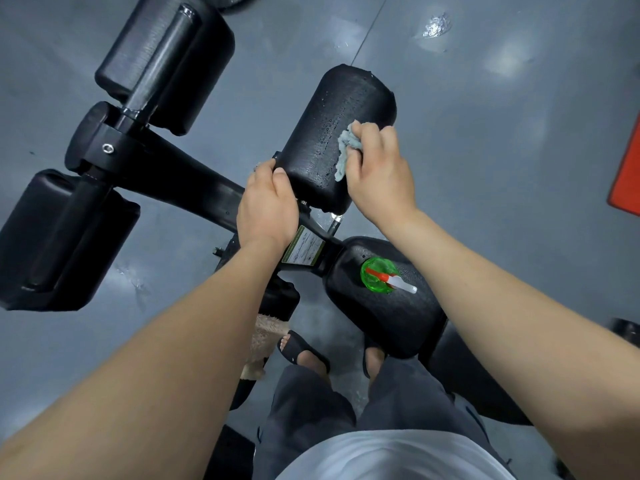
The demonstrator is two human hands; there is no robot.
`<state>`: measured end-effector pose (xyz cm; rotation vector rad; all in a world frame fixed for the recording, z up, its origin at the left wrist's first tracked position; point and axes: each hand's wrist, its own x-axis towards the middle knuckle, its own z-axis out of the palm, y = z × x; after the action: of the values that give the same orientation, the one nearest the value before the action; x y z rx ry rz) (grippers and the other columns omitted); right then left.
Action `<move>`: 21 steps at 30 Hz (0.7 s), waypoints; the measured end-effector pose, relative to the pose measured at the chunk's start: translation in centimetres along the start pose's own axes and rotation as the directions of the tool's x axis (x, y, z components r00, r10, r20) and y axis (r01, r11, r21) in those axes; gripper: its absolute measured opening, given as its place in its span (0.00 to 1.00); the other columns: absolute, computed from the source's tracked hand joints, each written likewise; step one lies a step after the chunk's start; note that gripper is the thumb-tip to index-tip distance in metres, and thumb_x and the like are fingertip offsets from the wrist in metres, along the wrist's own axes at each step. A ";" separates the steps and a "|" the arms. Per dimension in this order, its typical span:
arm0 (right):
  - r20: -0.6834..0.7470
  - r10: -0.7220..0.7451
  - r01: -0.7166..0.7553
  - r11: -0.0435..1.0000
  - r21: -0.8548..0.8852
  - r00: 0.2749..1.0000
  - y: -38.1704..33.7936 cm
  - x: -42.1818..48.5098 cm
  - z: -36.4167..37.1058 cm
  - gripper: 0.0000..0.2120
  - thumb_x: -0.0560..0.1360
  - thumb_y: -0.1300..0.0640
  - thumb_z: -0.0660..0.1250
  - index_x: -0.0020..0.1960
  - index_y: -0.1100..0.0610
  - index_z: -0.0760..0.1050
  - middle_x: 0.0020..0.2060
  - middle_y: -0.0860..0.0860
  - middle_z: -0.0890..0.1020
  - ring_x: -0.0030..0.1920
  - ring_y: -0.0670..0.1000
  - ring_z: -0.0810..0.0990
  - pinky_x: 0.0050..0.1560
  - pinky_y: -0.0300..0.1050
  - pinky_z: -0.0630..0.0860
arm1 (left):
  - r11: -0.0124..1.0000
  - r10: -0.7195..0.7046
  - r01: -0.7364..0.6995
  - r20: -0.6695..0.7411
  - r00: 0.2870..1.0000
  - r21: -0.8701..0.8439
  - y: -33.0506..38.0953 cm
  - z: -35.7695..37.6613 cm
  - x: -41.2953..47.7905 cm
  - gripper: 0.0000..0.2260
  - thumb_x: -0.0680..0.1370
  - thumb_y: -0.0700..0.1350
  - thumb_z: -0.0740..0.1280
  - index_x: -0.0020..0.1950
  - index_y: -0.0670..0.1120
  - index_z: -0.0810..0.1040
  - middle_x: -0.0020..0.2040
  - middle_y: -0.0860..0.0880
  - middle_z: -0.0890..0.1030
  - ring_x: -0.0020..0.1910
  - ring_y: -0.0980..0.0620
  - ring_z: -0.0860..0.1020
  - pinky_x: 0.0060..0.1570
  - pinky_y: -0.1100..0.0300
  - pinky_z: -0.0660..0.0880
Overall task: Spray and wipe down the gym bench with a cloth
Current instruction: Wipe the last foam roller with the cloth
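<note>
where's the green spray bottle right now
In the head view, the green plastic spray bottle stands on the black padded seat cushion, right of centre, nearer the person than the right hand.

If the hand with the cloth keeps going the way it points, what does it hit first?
The right hand presses its cloth on the wet black roller pad, so it meets more pad first. Past the pad's edge looks like floor, but depth is unclear.

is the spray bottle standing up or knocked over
Upright. The green spray bottle stands on the black seat pad; the head camera looks down on its round body, with the red and white trigger head on top.
</note>
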<state>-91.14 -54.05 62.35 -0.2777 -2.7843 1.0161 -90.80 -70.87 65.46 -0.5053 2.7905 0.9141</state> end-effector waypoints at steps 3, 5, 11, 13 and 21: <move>0.019 -0.143 0.144 0.987 -0.077 0.990 -1.2 -0.9 0.1 0.16 0.81 0.51 0.59 0.66 0.54 0.74 0.55 0.56 0.74 0.39 0.61 0.79 0.31 0.47 0.70 | 1.000 0.004 -0.004 0.000 1.000 -0.012 -0.1 0.1 0.1 0.20 0.85 0.53 0.51 0.75 0.52 0.71 0.73 0.52 0.72 0.69 0.51 0.72 0.60 0.60 0.62; 0.037 -0.229 0.232 0.966 -0.113 0.973 -2.0 -1.1 0.2 0.15 0.80 0.50 0.60 0.63 0.53 0.76 0.53 0.56 0.75 0.36 0.58 0.78 0.29 0.44 0.66 | 1.000 0.008 -0.008 0.000 1.000 -0.009 -0.1 0.0 0.1 0.20 0.85 0.53 0.51 0.75 0.52 0.71 0.73 0.52 0.72 0.68 0.51 0.73 0.60 0.59 0.63; 0.065 -0.249 0.257 0.950 -0.178 0.966 -3.5 1.7 -0.1 0.13 0.80 0.48 0.61 0.60 0.52 0.76 0.54 0.54 0.76 0.37 0.59 0.80 0.30 0.49 0.74 | 1.000 0.017 -0.017 -0.003 1.000 0.010 0.0 -0.1 -0.1 0.20 0.85 0.52 0.50 0.75 0.51 0.70 0.72 0.51 0.73 0.66 0.51 0.73 0.59 0.59 0.64; 0.056 -0.182 0.190 0.962 -0.196 0.982 -3.1 2.9 -0.4 0.13 0.80 0.49 0.59 0.61 0.52 0.75 0.55 0.54 0.75 0.39 0.61 0.80 0.31 0.48 0.70 | 1.000 0.016 -0.016 -0.001 1.000 0.013 0.0 -0.1 -0.1 0.20 0.86 0.52 0.50 0.75 0.51 0.70 0.72 0.51 0.73 0.66 0.51 0.73 0.58 0.59 0.63; -0.002 -0.040 0.040 0.993 -0.112 0.999 -0.2 2.2 -0.6 0.14 0.82 0.49 0.56 0.62 0.55 0.71 0.57 0.55 0.74 0.42 0.63 0.79 0.36 0.54 0.76 | 1.000 0.002 -0.002 0.019 1.000 0.011 0.0 -0.2 -0.2 0.22 0.86 0.54 0.48 0.78 0.54 0.66 0.76 0.53 0.69 0.71 0.52 0.70 0.64 0.59 0.62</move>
<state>-93.14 -53.30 63.10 -0.2370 -2.8353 0.8514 -90.64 -70.91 65.67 -0.4894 2.7785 0.8981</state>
